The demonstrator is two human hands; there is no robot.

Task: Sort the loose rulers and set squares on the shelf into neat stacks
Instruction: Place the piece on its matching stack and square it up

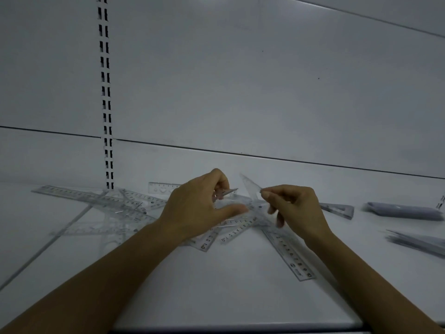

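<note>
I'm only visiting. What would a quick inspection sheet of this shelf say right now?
Surface: white shelf, dimly lit.
Job's things: loose pile of clear rulers crossing one another at left and centre; one long ruler lies angled by the right forearm; a stacked triangle sits apart on the right.
Clutter: blurred grey bundles at far right, contents unclear.
Hands: left hand grips a thin clear piece; right hand pinches a set square held above the pile.
Cables: nothing seen.
Surroundings: white back panel with a slotted upright.
</note>
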